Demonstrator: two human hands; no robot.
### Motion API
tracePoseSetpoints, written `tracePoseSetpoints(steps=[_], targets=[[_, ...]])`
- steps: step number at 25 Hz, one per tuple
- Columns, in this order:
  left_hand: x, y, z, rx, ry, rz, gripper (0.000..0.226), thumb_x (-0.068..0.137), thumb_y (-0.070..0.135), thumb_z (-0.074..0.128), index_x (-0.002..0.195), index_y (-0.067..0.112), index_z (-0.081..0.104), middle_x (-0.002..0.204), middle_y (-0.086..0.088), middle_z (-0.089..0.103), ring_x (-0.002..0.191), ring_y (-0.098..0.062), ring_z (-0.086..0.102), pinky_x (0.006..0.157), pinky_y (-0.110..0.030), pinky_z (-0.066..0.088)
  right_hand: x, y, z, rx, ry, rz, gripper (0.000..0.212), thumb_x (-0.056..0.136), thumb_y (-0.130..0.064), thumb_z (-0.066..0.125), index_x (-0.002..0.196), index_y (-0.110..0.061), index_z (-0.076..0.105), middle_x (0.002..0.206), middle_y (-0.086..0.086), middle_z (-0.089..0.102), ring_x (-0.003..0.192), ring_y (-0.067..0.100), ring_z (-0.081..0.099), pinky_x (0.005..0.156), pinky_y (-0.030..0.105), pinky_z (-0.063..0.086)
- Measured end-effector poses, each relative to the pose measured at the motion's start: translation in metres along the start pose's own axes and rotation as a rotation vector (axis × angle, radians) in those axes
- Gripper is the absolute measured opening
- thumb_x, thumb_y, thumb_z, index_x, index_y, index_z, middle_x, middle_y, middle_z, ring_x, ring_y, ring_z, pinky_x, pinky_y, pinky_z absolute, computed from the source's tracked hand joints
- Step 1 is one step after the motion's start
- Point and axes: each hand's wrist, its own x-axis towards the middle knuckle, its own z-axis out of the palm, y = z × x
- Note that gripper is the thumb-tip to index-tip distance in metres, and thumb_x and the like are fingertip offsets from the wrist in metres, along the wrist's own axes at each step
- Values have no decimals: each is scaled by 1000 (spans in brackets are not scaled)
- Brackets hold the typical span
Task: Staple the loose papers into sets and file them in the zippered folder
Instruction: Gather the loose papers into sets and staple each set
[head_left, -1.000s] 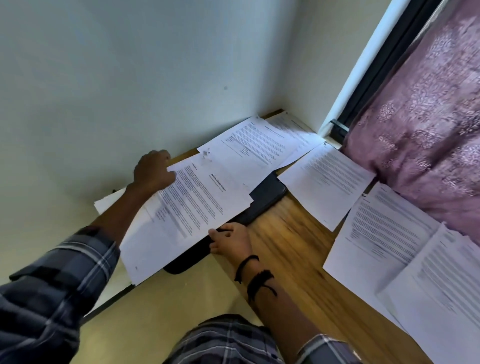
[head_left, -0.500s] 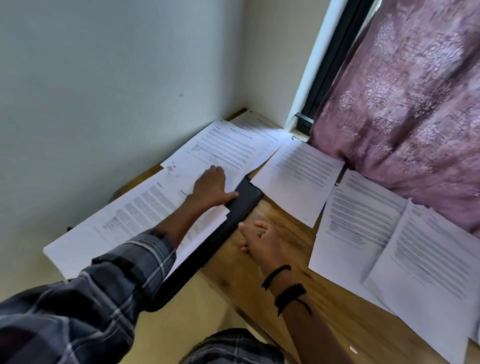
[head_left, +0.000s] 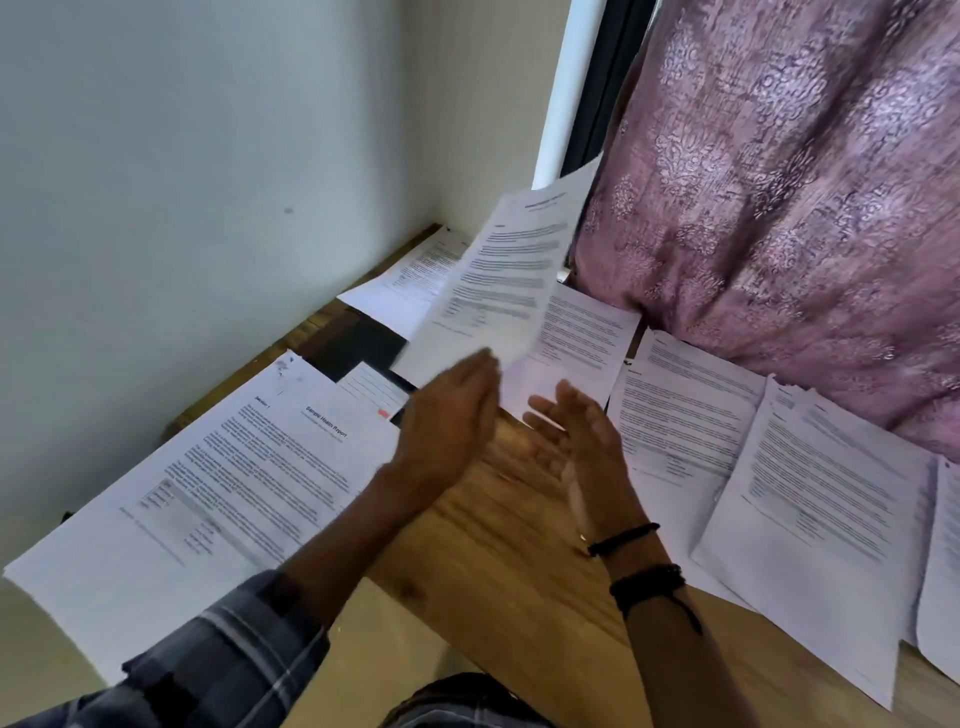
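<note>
holding one lifted sheet (head_left: 493, 291) clear of the desk (head_left: 519, 561), the left grip (head_left: 447, 421) was clamped on the sheet's lower edge. its thumb was hidden and its fingers blurred, so the exact pinch could not be read. the sheet stood tilted, with its long axis running up and away from that grip toward the curtain (head_left: 779, 208) and its print facing the camera. the right grip (head_left: 571, 436) was apart and held nothing, fingers straight, palm turned toward the left grip, just beside the sheet's lower edge. the zippered folder (head_left: 358, 343) lay black on the desk, left of and beyond the left grip, partly under a report sheet (head_left: 234, 467). more loose papers (head_left: 685, 415) lay in a row to the right, below the curtain. no stapler was seen. judgement: the sheet was being gathered into a set; the right grip, being nearest, was best placed to take it, and a one-edge hold might let the sheet flop.
</note>
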Motion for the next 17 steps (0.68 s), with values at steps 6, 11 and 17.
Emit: tracePoseSetpoints(steps=[6, 11, 17], targets=[[-50, 82, 32, -56, -239, 222, 28, 97, 33, 56, 113, 16, 71, 118, -2, 70, 105, -21, 69, 87, -35, 56, -8, -22, -72, -189, 118, -83, 37, 89, -25, 68, 123, -27, 53, 115, 7, 69, 107, 27, 66, 77, 44, 60], [-58, 83, 50, -300, -211, -107, 57, 90, 61, 50, 123, 16, 65, 128, 0, 63, 120, -13, 56, 102, -28, 45, -31, -4, -138, -262, 200, -103, 37, 87, -7, 68, 114, -30, 58, 118, 4, 69, 110, 24, 66, 78, 42, 59], [-34, 80, 45, -962, -488, -1038, 57, 72, 59, 72, 102, 11, 67, 100, -10, 70, 89, -24, 67, 84, -41, 56, -58, -9, -173, 80, 57, -50, 60, 80, -15, 67, 137, -16, 49, 126, 7, 66, 116, 23, 63, 92, 35, 55]])
